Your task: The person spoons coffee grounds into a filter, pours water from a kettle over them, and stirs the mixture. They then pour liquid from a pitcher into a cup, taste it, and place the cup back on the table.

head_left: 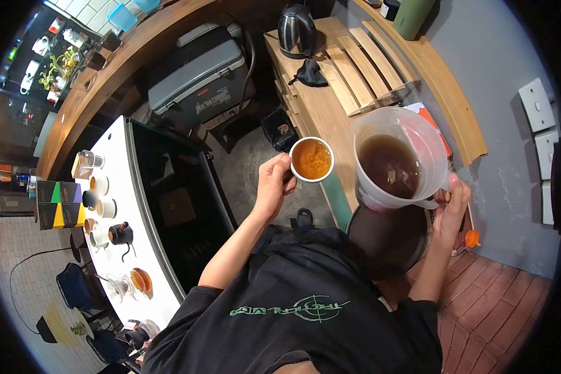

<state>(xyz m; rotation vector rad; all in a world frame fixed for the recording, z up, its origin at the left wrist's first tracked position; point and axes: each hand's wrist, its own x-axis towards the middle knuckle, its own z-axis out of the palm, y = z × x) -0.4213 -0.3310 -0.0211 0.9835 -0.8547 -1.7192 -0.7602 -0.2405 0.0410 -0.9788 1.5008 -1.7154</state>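
Observation:
My left hand (273,186) is closed on the handle side of a white cup (312,177), held up in front of my body. Amber liquid (311,159) with bubbles on its surface fills much of the cup. On the right, my right hand (452,206) grips the handle of a large translucent plastic pitcher (371,193). Dark brown liquid (386,168) lies inside the pitcher, with light reflected on it. Cup and pitcher are apart, the pitcher to the right of the cup. A round dark tray or lid (389,240) shows below the pitcher.
An electric kettle (297,31) and a black cloth (310,73) are on the wooden counter (311,106), near a slatted wooden rack (368,62). At left, a white counter (124,187) holds cups, a gooseneck kettle (121,234) and glassware. A grey cooler box (196,75) stands behind.

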